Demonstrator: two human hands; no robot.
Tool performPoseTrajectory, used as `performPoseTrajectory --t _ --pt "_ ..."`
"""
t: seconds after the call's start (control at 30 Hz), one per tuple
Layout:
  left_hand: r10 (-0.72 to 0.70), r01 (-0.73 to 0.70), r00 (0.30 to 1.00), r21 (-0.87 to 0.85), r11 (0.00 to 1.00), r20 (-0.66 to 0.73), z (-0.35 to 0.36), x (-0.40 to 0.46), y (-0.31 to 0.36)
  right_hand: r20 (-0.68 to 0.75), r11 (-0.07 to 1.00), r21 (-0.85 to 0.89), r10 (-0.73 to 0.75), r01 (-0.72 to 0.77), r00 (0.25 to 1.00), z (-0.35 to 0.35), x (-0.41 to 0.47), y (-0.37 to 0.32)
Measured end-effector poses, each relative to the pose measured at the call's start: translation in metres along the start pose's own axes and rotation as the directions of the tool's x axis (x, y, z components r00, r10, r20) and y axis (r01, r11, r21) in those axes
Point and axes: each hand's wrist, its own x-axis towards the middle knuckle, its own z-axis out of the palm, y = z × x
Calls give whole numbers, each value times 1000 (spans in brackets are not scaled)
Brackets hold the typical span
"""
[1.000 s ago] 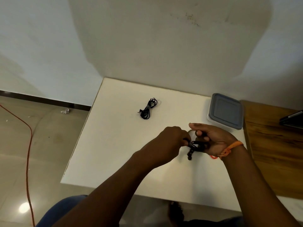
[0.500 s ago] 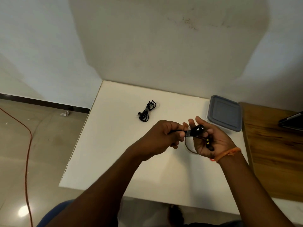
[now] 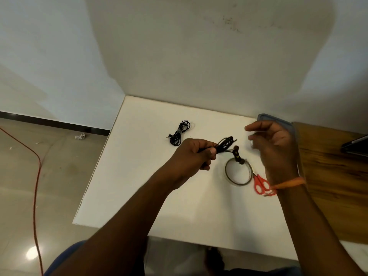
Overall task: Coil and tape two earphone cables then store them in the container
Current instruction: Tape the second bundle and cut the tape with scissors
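So my left hand (image 3: 196, 154) pinches the second earphone coil (image 3: 226, 145) above the white table (image 3: 139, 186), earbuds dangling over the tape roll (image 3: 238, 172). My right hand (image 3: 274, 144) is lifted, fingers loosely spread, holding nothing I can make out. To do it well: keep loops squeezed flat, grab tape, wrap the middle tight. The first coil (image 3: 177, 132) lies bundled farther back; the lidded container (image 3: 288, 124) sits behind my right hand, the scissors (image 3: 261, 184) beside the tape.
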Motion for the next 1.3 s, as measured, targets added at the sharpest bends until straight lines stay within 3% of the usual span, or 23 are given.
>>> performPoseTrajectory --t 0.07,0.17,0.33,0.4,0.5,0.67,0.77,0.87,0.93,1.07,1.17,1.23,1.3 --pt "-13 9 998 -49 999 -69 -3 1 0 -91 920 -305 -287 248 954 7 -4 0" --pt "-41 25 995 -167 986 -89 -7 2 2 22 707 -519 -550 480 835 18 -12 0" --pt "-154 146 988 -447 882 18 -12 4 6 235 474 -681 -580 558 780 41 -26 6" --pt "-199 199 979 -478 855 50 -14 4 5 284 428 -692 -578 581 765 47 -30 8" --pt "-243 248 968 -407 879 64 -17 3 4 289 453 -658 -585 601 758 48 -31 4" --pt "-284 280 958 -330 901 39 -18 4 3 404 336 -644 -613 687 679 42 -25 2" --pt "-273 270 962 -207 940 14 -18 3 4 426 442 -547 -584 711 691 40 -23 1" --pt "-189 190 981 49 981 -36 -17 3 2 449 662 -401 -461 633 766 35 -21 4" --pt "-115 118 993 255 960 -27 -16 3 -1 484 722 -387 -370 573 793 31 -20 7" --pt "-78 57 996 414 909 35 -13 1 -4 510 856 -287 -243 429 825 29 -22 5" --pt "-97 69 995 508 859 30 -10 2 -9 463 973 -229 71 41 884 31 -23 0" --pt "-91 64 996 511 857 27 -7 2 -12 410 953 -141 304 -270 860 32 -23 -2" --pt "-68 50 998 528 848 15 -4 3 -14 358 883 -73 458 -464 814 31 -21 -3"
